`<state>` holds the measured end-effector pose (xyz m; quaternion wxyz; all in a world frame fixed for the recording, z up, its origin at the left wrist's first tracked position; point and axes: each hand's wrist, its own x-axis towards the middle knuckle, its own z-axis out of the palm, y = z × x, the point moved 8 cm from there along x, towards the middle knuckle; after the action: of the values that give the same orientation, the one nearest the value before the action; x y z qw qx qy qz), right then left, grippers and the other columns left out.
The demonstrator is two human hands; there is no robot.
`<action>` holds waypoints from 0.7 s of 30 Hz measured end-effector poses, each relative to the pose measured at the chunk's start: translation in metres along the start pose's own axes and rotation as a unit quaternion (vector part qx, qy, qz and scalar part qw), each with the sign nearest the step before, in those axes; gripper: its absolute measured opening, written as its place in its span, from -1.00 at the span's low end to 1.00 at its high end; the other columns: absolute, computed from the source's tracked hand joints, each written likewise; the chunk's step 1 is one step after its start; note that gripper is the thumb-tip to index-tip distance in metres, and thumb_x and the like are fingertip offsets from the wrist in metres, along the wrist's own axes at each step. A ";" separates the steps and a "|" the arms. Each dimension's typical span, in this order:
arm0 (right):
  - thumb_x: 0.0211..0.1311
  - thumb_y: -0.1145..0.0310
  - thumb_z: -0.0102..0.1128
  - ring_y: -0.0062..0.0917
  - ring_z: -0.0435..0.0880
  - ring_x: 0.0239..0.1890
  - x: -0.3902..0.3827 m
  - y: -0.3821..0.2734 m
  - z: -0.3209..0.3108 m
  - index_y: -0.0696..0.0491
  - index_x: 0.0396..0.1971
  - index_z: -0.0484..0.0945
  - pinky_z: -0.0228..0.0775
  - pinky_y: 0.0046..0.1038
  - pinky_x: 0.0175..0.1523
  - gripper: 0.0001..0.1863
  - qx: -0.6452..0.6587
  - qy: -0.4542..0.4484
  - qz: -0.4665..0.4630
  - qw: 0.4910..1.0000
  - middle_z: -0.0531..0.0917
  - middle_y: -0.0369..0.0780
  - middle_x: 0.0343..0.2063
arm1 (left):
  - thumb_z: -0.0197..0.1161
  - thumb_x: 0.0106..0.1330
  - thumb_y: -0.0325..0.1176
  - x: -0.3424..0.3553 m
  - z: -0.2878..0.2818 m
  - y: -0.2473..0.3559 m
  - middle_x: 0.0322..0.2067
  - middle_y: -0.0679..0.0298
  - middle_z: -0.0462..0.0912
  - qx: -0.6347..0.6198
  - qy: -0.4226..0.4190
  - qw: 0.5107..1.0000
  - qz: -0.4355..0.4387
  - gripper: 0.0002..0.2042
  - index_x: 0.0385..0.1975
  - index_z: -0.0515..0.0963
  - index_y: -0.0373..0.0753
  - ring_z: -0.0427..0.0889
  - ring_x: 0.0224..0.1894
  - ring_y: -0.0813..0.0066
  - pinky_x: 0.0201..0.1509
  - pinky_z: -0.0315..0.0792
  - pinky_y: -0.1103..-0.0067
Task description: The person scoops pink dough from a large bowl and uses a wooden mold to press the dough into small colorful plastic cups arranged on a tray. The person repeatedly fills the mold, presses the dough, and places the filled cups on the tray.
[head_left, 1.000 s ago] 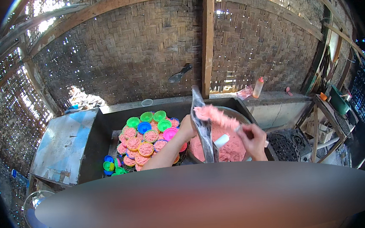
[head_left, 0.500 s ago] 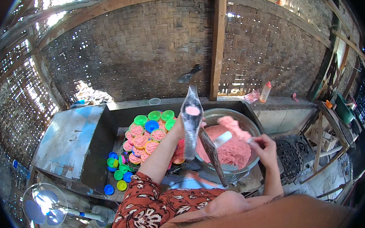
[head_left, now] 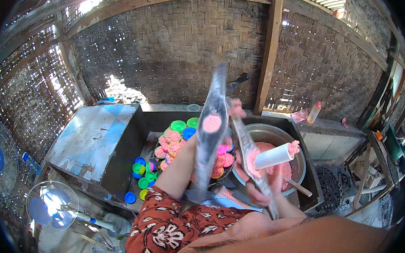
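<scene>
Two blurred wooden bars of a hand press are in my hands above a metal basin of pink dough. The nearer bar has a round opening filled with pink dough. The other bar carries a white tube, tilted to the right, with dough bulging from its end. My left hand, partly hidden behind the nearer bar, grips the press near its top. My right hand closes round the lower part of the bar with the tube. A spatula handle rests over the basin.
Left of the basin, small green cups and pink dough rounds are piled together. Several loose cups lie beside a painted metal box. A fan stands at lower left. A bottle stands on the back ledge.
My right hand has let go of the dough-laden spatula, now in the basin, and taken hold of the bar with the tube. Dough now sticks out of the tube. The view has shifted.
</scene>
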<state>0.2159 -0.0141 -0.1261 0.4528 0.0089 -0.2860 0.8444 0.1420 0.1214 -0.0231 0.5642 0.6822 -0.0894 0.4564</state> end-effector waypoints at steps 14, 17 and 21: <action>-0.18 0.27 0.34 -0.21 0.43 -0.14 0.031 -0.082 0.067 -0.05 0.26 -0.26 0.34 -0.31 -0.14 0.07 -0.808 0.104 -0.226 0.535 0.18 0.06 0.05 | 0.35 -0.24 -0.07 -0.044 -0.025 0.023 -0.41 0.16 0.57 0.560 -0.048 0.819 -0.112 -0.56 -0.30 0.51 -0.07 0.57 -0.36 0.18 -0.32 0.43 0.39; -0.28 0.31 0.40 -0.01 0.25 0.05 0.042 -0.069 0.094 -0.07 0.23 -0.09 0.21 -0.15 0.03 0.03 -0.885 0.018 -0.256 0.388 0.16 0.12 0.04 | 0.34 -0.24 -0.08 -0.042 -0.022 0.021 -0.48 0.15 0.57 0.605 -0.089 0.783 -0.112 -0.61 -0.35 0.53 -0.08 0.57 -0.41 0.17 -0.36 0.43 0.37; -0.32 0.37 0.39 0.05 0.27 0.01 0.049 -0.061 0.098 -0.14 0.20 -0.02 0.28 -0.13 -0.04 -0.01 -0.892 0.000 -0.267 0.365 0.15 0.16 0.01 | 0.38 -0.26 -0.03 -0.045 -0.033 -0.007 -0.29 0.24 0.58 0.598 -0.106 0.778 -0.162 -0.50 -0.25 0.51 -0.07 0.56 -0.20 0.29 -0.12 0.42 0.46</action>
<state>0.2099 0.0012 -0.0019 0.3993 -0.3243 -0.8549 -0.0677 0.1040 0.1342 -0.0622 0.0958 0.9309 0.2540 0.2444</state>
